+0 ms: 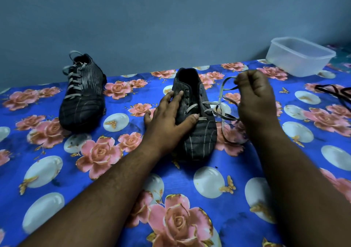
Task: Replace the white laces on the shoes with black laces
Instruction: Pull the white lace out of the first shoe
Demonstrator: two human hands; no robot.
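The left hand (167, 115) lies flat with straight fingers on the near shoe (195, 114), pressing its left side and hiding part of the upper. The right hand (255, 98) is curled into a fist just right of that shoe, pinching the white lace (221, 95), whose end disappears inside the fingers; loose loops trail down behind the wrist, where they are hard to follow. Only the lower eyelets of this shoe hold lace. The second shoe (82, 93), fully laced in white, stands well apart to the left by the wall. The black laces (334, 92) lie at the right edge, cut off by the frame. A clear plastic tub (300, 57) sits at the far right of the floral cloth (57, 171).
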